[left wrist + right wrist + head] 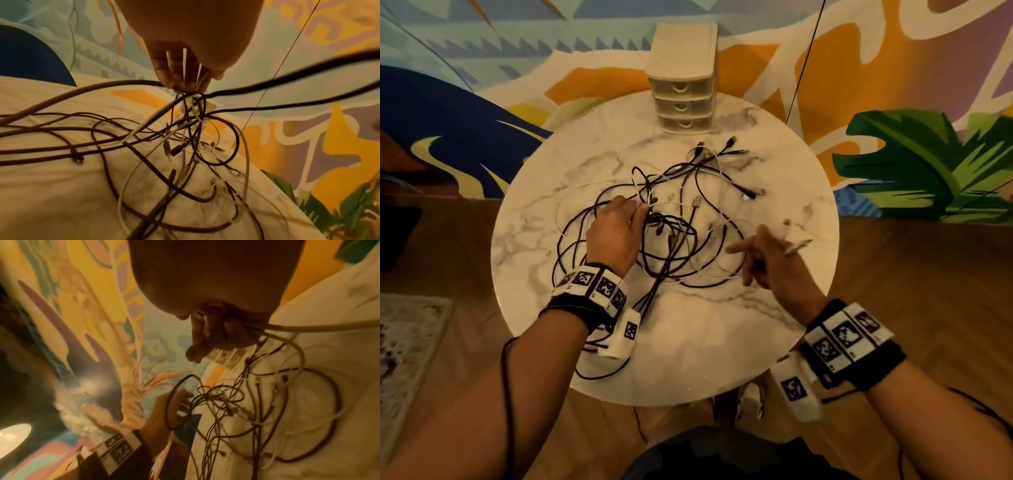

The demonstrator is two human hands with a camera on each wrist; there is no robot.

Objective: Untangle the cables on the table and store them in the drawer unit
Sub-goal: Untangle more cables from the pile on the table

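A tangle of black and white cables (681,226) lies spread over the middle of the round marble table (722,342). My left hand (619,222) reaches into the knot from the left; in the left wrist view its fingertips (180,81) pinch black and white strands at the knot (193,104). My right hand (767,253) hovers at the tangle's right edge and grips a white cable (796,247), seen clamped between its curled fingers (236,331) in the right wrist view. The beige drawer unit (683,75) stands at the table's far edge with all three drawers closed.
Loose cable ends with plugs (732,147) fan out just in front of the drawer unit. A thin black cord (804,61) hangs down behind the table on the right. Bare marble (688,359) lies near me; a painted wall is behind.
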